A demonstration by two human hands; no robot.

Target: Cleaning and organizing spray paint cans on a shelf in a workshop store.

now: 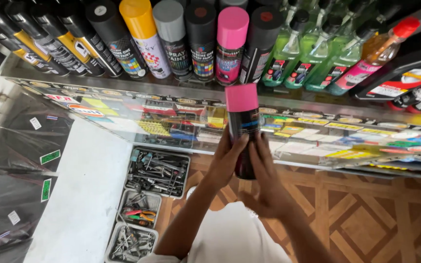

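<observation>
The left hand is wrapped around the lower part of a black spray can with a pink cap. The right hand is closed on the same can from the other side, with its fingers up along the can. Both hands hold the can upright in the air, in front of the glass shelf. The pink cap is at the top, just below the row of cans on the shelf.

On that shelf stands another can with a pink cap, right above the held one. Next to it are a grey-capped can, a yellow-capped can and black cans. To the right are green spray bottles.

Down on the left are trays of tools beside a white desk. The floor is brown wood with a square pattern.
</observation>
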